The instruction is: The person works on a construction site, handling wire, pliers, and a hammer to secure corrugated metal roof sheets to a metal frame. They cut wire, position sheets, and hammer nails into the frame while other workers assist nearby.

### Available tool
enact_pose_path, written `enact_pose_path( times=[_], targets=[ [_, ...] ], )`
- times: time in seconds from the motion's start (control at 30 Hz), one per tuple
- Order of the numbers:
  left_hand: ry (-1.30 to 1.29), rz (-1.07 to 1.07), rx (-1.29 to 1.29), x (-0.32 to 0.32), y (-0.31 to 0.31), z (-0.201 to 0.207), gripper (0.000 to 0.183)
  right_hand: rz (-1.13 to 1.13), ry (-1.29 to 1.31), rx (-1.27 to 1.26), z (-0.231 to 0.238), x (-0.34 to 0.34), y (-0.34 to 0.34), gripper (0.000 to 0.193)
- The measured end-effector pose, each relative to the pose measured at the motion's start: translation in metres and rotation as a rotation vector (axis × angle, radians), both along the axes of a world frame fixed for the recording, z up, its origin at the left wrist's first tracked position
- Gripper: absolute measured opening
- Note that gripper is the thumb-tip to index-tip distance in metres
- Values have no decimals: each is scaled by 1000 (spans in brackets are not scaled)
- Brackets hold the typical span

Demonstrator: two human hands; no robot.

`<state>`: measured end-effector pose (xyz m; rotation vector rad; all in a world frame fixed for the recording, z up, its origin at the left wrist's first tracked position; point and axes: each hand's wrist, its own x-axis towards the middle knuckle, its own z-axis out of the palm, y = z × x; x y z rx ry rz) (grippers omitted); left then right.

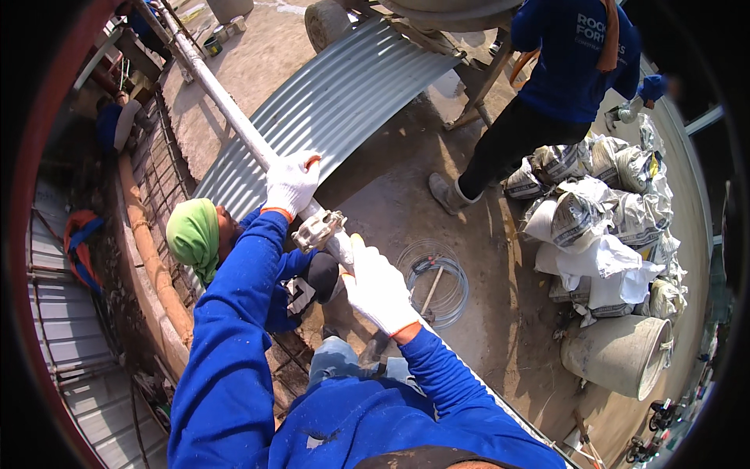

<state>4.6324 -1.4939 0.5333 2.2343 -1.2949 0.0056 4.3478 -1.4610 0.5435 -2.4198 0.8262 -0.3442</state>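
Note:
A long, whitish metal pole [232, 115] slants from the far left toward my body. My left hand [291, 184], in a white knit glove with an orange cuff, is wrapped round it. Lower down, my gloved right hand [380, 289] closes on the same pole, its thumb lying along the tube. Between my two hands a dirty metal scaffold coupler [319, 229] sits on the pole. My right palm hides part of the tube beneath it.
Below my left arm crouches a person in a green head cloth [193, 241]. Corrugated metal sheet [344, 86] lies ahead. Coiled clear hose [451, 301] rests on the ground. At right are stacked sacks [601, 219], a tipped bucket [613, 356] and a standing person [558, 70].

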Motion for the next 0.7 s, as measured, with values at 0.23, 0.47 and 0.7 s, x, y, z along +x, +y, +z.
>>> enact_pose_path(
  times=[0.23, 0.47, 0.7],
  targets=[
    [-1, -6, 9, 1, 1, 3, 22, 0, 4, -10, 0, 2, 0, 72],
    [20, -4, 8, 1, 1, 2, 23, -17, 26, 46, 1, 2, 1, 73],
    [9, -8, -14, 3, 1, -3, 23, 8, 42, 48, 8, 1, 0, 77]
  ],
)
